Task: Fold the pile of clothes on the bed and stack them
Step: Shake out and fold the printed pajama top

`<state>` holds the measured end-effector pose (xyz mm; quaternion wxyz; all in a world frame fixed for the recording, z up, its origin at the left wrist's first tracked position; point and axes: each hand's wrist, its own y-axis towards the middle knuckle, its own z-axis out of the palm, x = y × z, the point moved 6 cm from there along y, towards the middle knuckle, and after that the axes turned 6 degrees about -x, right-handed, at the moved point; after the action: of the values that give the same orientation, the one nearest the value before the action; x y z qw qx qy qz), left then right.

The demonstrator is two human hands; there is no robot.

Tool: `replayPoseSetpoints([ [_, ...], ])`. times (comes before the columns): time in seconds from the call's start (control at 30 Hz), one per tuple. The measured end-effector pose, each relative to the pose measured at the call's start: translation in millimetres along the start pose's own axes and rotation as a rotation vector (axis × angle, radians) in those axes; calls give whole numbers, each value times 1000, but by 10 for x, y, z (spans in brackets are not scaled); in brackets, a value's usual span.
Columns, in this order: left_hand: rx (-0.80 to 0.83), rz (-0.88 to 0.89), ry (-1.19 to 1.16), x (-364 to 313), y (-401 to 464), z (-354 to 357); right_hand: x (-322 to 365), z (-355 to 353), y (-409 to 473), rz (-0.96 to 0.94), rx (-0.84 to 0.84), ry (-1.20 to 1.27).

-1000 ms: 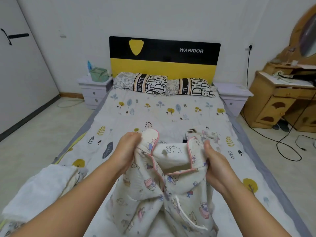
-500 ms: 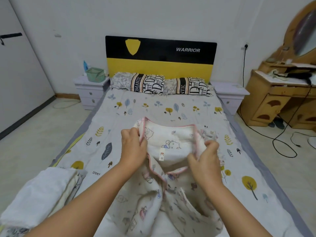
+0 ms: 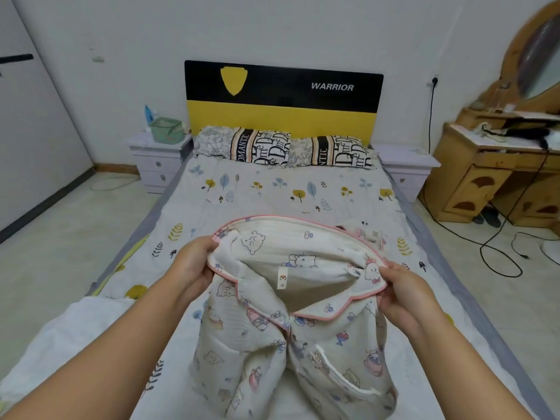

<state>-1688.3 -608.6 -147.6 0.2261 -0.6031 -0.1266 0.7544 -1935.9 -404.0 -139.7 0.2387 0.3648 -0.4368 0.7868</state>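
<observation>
Garment (image 3: pixel 291 338) hangs over the bed (image 3: pixel 272 192), left hand (image 3: pixel 194 265) and right hand (image 3: pixel 406 294) each pinching a collar corner. Risk: uneven tension skews the fold; remaining clothes (image 3: pixel 363 231) beyond may snag.

Arms: two forearms entered from the bottom edge of the head view, both bare as far as the picture reached.
Sleeves: no sleeve edge showed within the picture.
Left hand (image 3: pixel 194 265): bare, without ring, watch or glove on the parts seen.
Right hand (image 3: pixel 406 291): bare likewise, wrist unadorned.
Fingers (image 3: pixel 394 272): nails short and unpainted where they showed.
</observation>
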Motion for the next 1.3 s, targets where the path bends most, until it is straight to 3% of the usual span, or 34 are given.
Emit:
replayPoseSetpoints([
  [0.23,22,1,-57,31,-61,76,-1,57,32,-18,55,-53],
  [0.4,160,142,197,-91,-92,194,32,185,-33,-45,184,-195],
  [0.53,189,343,853,-149,-58,239,110,215,-38,-350,156,-864],
  [0.6,157,470,1054,-171,-53,273,144,249,-18,-476,117,-1030],
  [0.77,104,706,1129,-235,-50,302,238,250,44,-718,31,-1107],
  [0.93,-31,870,1328,-314,-42,222,344,197,-34,-967,-171,-1233],
  [1.07,-169,1174,1545,-440,-107,178,349,240,-136,-1257,-199,-1395],
  [1.17,-111,1206,1517,-472,-125,189,363,287,-115,-1171,-47,-1509],
  [1.3,-61,966,1282,-428,-57,153,325,242,-10,-875,85,-1557],
])
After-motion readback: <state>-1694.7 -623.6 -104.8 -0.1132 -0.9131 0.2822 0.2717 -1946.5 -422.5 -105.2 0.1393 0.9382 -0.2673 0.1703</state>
